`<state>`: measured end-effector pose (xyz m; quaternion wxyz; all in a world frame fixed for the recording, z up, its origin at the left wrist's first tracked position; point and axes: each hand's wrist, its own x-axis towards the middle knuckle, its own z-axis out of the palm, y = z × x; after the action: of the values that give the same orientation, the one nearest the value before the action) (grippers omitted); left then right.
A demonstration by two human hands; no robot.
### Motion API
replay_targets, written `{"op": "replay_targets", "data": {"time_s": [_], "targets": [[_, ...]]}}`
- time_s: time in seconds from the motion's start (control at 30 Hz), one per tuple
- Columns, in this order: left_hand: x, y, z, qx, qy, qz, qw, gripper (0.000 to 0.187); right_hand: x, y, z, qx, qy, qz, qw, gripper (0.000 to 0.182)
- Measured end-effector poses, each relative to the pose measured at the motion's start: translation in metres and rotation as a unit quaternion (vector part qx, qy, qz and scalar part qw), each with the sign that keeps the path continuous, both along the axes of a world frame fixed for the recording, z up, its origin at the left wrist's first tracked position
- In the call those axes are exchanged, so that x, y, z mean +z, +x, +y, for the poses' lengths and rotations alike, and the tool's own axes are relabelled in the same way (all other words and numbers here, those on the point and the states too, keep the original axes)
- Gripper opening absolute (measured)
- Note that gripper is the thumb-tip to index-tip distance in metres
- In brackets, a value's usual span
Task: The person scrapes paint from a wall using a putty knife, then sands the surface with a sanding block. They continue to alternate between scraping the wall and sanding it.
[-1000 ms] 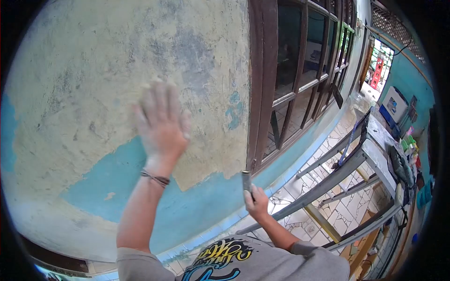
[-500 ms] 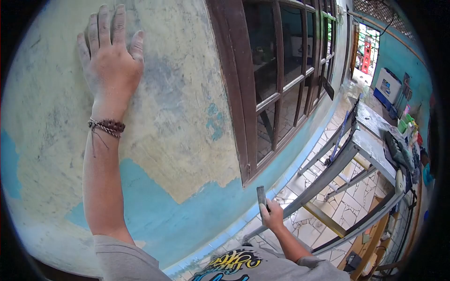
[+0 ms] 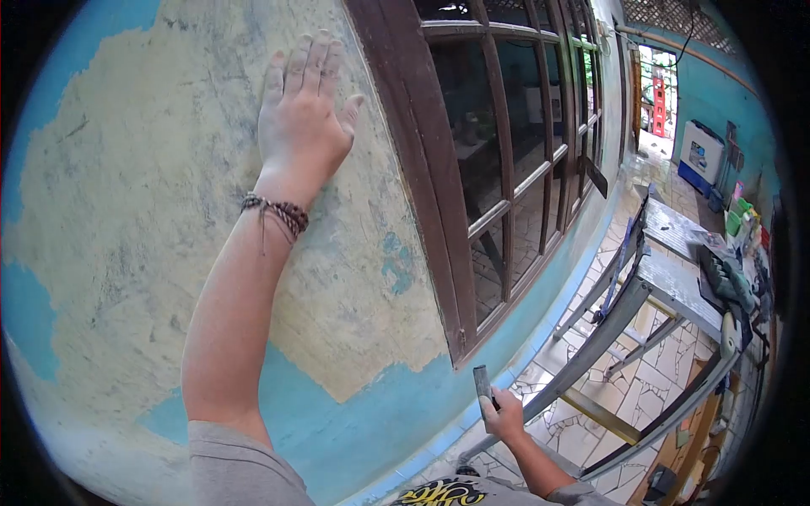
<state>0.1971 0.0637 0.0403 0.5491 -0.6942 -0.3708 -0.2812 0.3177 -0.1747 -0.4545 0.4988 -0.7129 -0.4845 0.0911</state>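
My left hand (image 3: pixel 305 126), dusty and with braided bracelets (image 3: pixel 277 214) at the wrist, lies flat on the scraped wall (image 3: pixel 169 211), fingers pointing up, near the brown window frame (image 3: pixel 422 185). The wall is cream and grey there, with blue paint (image 3: pixel 295 413) around its lower edge. Low at the centre right, my right hand (image 3: pixel 506 415) is wrapped round a flat grey tool (image 3: pixel 482 384), held upright away from the wall.
A metal ladder-like stand (image 3: pixel 591 354) with a dusty top is at the right, dark items on it. Behind are a white and blue machine (image 3: pixel 699 160) and a red stack (image 3: pixel 659 105). Broken-tile flooring (image 3: pixel 650 384) lies below.
My left hand has moved right across the wall, closer to the window frame. The view has shifted a little, and my right hand still holds the tool.
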Motion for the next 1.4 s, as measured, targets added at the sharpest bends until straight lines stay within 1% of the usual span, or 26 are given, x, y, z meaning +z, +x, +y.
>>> {"op": "replay_targets", "data": {"time_s": [0.07, 0.13, 0.2, 0.27, 0.3, 0.37, 0.4, 0.43, 0.5, 0.57, 0.63, 0.67, 0.77, 0.8, 0.9, 0.93, 1.07, 1.1, 1.13, 1.17, 1.23, 1.27, 1.3, 1.33, 1.37, 1.4], "targets": [[-0.011, 0.014, -0.005, 0.065, 0.004, 0.013, 0.998, 0.07, 0.006, 0.0, 0.009, 0.0, 0.034, -0.003, 0.999, 0.025], [-0.051, 0.018, -0.012, 0.11, -0.018, 0.05, 0.992, 0.068, 0.021, -0.002, 0.02, 0.0, 0.076, 0.004, 0.997, 0.023], [-0.097, 0.014, -0.015, 0.11, -0.081, 0.107, 0.985, 0.067, 0.054, -0.002, 0.041, -0.002, 0.131, 0.017, 0.991, 0.02], [-0.113, -0.01, -0.006, 0.001, -0.107, 0.126, 0.986, 0.069, 0.097, -0.003, 0.058, 0.0, 0.178, 0.031, 0.984, 0.024], [-0.114, -0.024, -0.002, -0.055, -0.118, 0.134, 0.982, 0.07, 0.112, -0.004, 0.072, -0.007, 0.217, 0.007, 0.976, 0.025], [-0.088, -0.055, -0.02, -0.055, -0.119, 0.075, 0.989, 0.07, 0.15, -0.014, 0.101, 0.002, 0.283, -0.014, 0.959, 0.027], [-0.076, -0.074, -0.024, -0.048, -0.094, 0.061, 0.993, 0.069, 0.175, -0.021, 0.118, 0.018, 0.309, -0.013, 0.951, 0.028], [-0.068, -0.092, -0.029, -0.041, -0.071, 0.046, 0.996, 0.069, 0.196, -0.027, 0.138, 0.026, 0.347, -0.031, 0.937, 0.03], [-0.062, -0.127, -0.045, -0.026, -0.076, 0.025, 0.996, 0.069, 0.241, -0.029, 0.184, 0.019, 0.413, -0.081, 0.907, 0.032], [-0.066, -0.166, -0.059, -0.01, -0.061, 0.016, 0.998, 0.069, 0.293, -0.025, 0.22, -0.007, 0.49, -0.119, 0.863, 0.032], [-0.075, -0.2, -0.069, 0.013, -0.028, 0.016, 0.999, 0.069, 0.364, -0.017, 0.237, -0.021, 0.565, -0.141, 0.813, 0.03], [-0.078, -0.206, -0.07, 0.021, -0.026, 0.016, 0.999, 0.069, 0.408, -0.015, 0.24, -0.024, 0.59, -0.15, 0.793, 0.03], [-0.087, -0.214, -0.073, 0.04, -0.03, 0.009, 0.999, 0.068, 0.533, -0.001, 0.269, -0.065, 0.626, -0.24, 0.739, 0.019], [-0.086, -0.215, -0.073, 0.04, -0.029, 0.009, 0.999, 0.068, 0.557, 0.001, 0.272, -0.075, 0.64, -0.256, 0.72, 0.018], [-0.09, -0.22, -0.074, 0.027, -0.022, 0.006, 0.999, 0.069, 0.551, 0.01, 0.269, -0.055, 0.641, -0.274, 0.715, 0.017], [-0.092, -0.222, -0.074, 0.021, -0.016, 0.002, 1.0, 0.069, 0.527, 0.01, 0.265, -0.037, 0.618, -0.268, 0.738, 0.02], [-0.095, -0.223, -0.074, 0.031, -0.012, -0.002, 0.999, 0.071, 0.353, -0.011, 0.23, 0.027, 0.556, -0.205, 0.805, 0.032], [-0.094, -0.223, -0.075, 0.032, -0.01, 0.001, 0.999, 0.072, 0.318, -0.016, 0.225, 0.036, 0.515, -0.169, 0.84, 0.033], [-0.094, -0.222, -0.076, 0.032, -0.01, 0.005, 0.999, 0.072, 0.305, -0.021, 0.216, 0.044, 0.47, -0.131, 0.872, 0.034], [-0.093, -0.222, -0.076, 0.034, -0.012, 0.004, 0.999, 0.072, 0.313, -0.016, 0.222, 0.036, 0.5, -0.152, 0.852, 0.034], [-0.092, -0.223, -0.076, 0.032, -0.02, 0.01, 0.999, 0.073, 0.365, -0.006, 0.228, 0.011, 0.551, -0.19, 0.812, 0.034], [-0.092, -0.222, -0.077, 0.029, -0.021, 0.01, 0.999, 0.072, 0.402, 0.001, 0.232, -0.001, 0.542, -0.185, 0.82, 0.034], [-0.093, -0.222, -0.077, 0.026, -0.021, 0.007, 0.999, 0.072, 0.446, 0.007, 0.242, -0.017, 0.578, -0.21, 0.789, 0.029], [-0.093, -0.222, -0.077, 0.025, -0.021, 0.004, 0.999, 0.072, 0.489, 0.012, 0.246, -0.034, 0.569, -0.235, 0.787, 0.023], [-0.092, -0.222, -0.076, 0.019, -0.019, 0.001, 1.0, 0.071, 0.531, 0.018, 0.255, -0.041, 0.578, -0.254, 0.775, 0.024], [-0.093, -0.223, -0.076, 0.015, -0.019, -0.001, 1.0, 0.071, 0.559, 0.023, 0.262, -0.047, 0.585, -0.272, 0.762, 0.024]]}}
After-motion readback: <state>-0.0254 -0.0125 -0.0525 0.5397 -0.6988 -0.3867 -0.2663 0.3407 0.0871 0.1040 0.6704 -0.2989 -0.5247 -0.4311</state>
